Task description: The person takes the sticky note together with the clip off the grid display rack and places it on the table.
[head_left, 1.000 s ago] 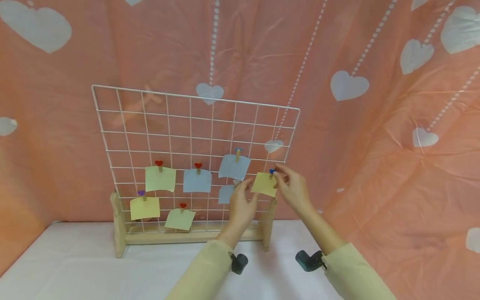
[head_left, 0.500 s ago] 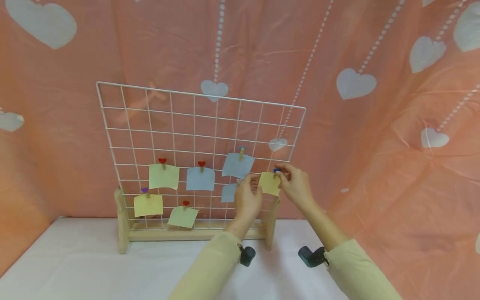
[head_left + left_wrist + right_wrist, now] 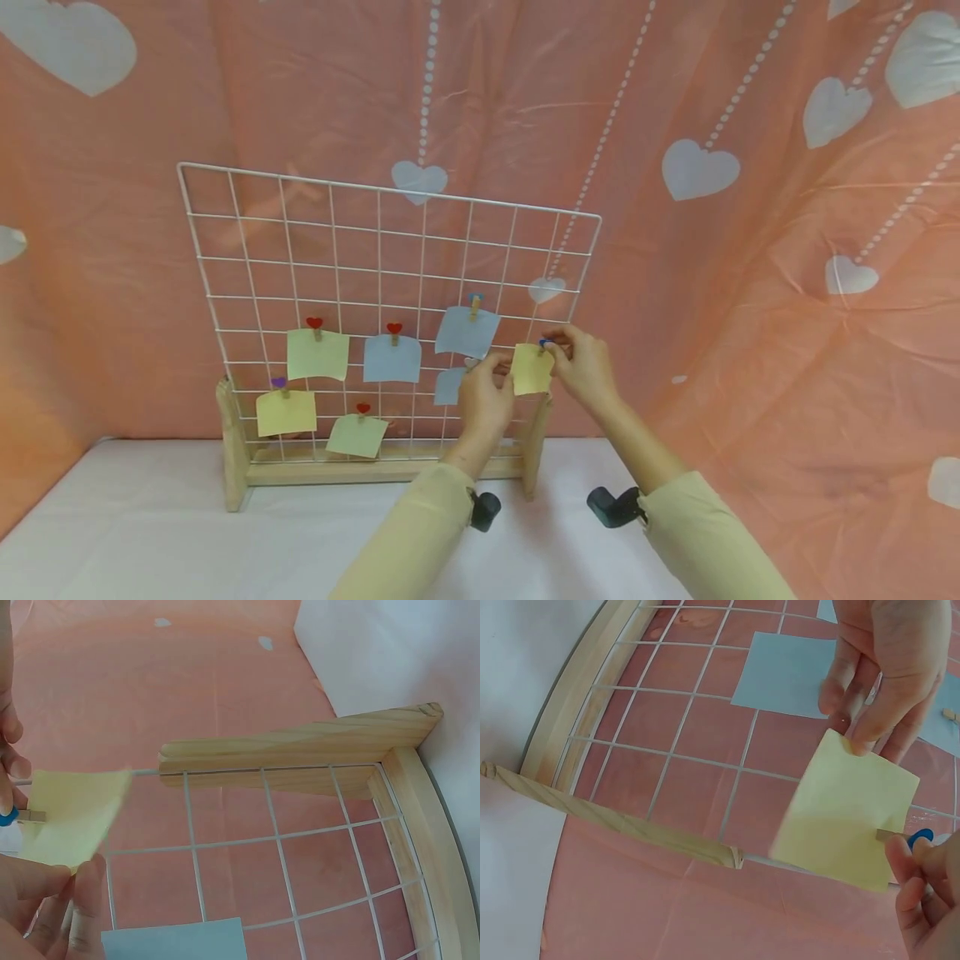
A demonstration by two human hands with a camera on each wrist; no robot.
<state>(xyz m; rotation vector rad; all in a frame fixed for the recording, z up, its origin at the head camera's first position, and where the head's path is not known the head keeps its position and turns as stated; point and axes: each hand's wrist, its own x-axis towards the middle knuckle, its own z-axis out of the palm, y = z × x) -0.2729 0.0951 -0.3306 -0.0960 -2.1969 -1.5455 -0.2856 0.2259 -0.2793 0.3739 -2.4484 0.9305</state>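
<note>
My right hand (image 3: 587, 371) pinches a small wooden clothespin (image 3: 31, 817) topped with a blue heart. The clothespin sits on the edge of a yellow paper note (image 3: 532, 369), at the right side of a white wire grid (image 3: 378, 242). With thumb and fingertips, my left hand (image 3: 486, 402) pinches the note's opposite edge, as the right wrist view shows. Behind that hand, a blue note (image 3: 448, 387) is partly hidden. Just above it hangs another blue note (image 3: 467, 332) on a clothespin.
Further left, a green note (image 3: 318, 354), a blue note (image 3: 392, 359), a yellow note (image 3: 286, 413) and a lower green note (image 3: 357, 436) hang from heart-topped clothespins. A wooden stand (image 3: 337, 473) holds the grid on a white table (image 3: 135, 517). Behind is a pink heart-printed curtain (image 3: 525, 108).
The yellow note has turned from slanted to straighter, and its near edge now lies in my left fingertips. My right hand keeps its pinch on the clothespin. The head view has shifted slightly.
</note>
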